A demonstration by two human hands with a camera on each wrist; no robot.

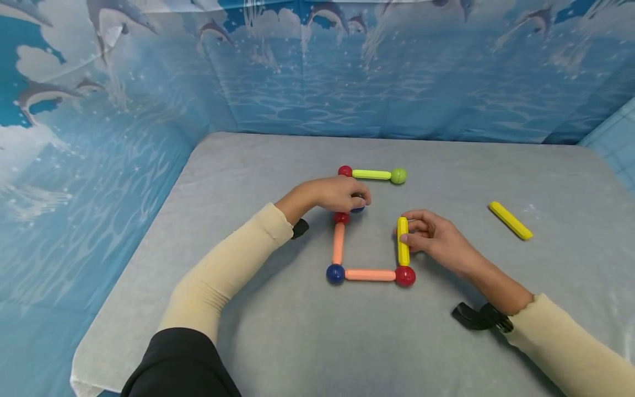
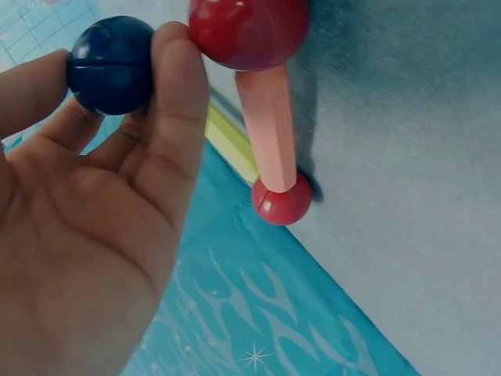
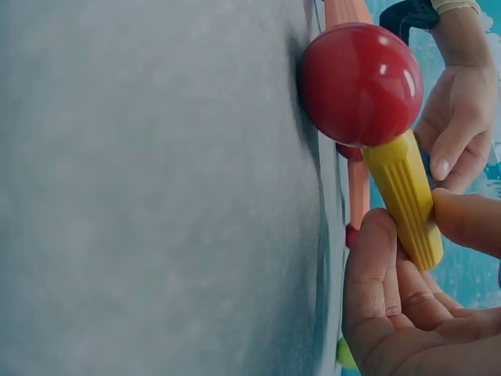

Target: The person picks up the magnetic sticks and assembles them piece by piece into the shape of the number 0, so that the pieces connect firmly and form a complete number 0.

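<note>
My left hand point(image 1: 329, 193) pinches a loose blue ball point(image 2: 109, 65) between thumb and fingers, with a fingertip right at a red ball point(image 2: 250, 30). From that ball a salmon stick point(image 2: 270, 129) runs to a far red ball point(image 2: 282, 198), mostly covered by my arm in the head view. My right hand point(image 1: 439, 240) pinches a yellow stick point(image 1: 403, 242) whose near end meets a red corner ball point(image 1: 405, 276). A salmon stick point(image 1: 369, 274) links that corner to a blue ball point(image 1: 335, 274), and another salmon stick point(image 1: 338, 242) continues up the left side.
Beyond my left hand, a lime stick point(image 1: 371, 174) joins the far red ball to a green ball point(image 1: 398, 176). A spare yellow stick point(image 1: 510, 220) lies at the right on the grey cloth-covered table point(image 1: 278, 342). Blue dolphin-print curtains point(image 1: 347, 94) border the back and left.
</note>
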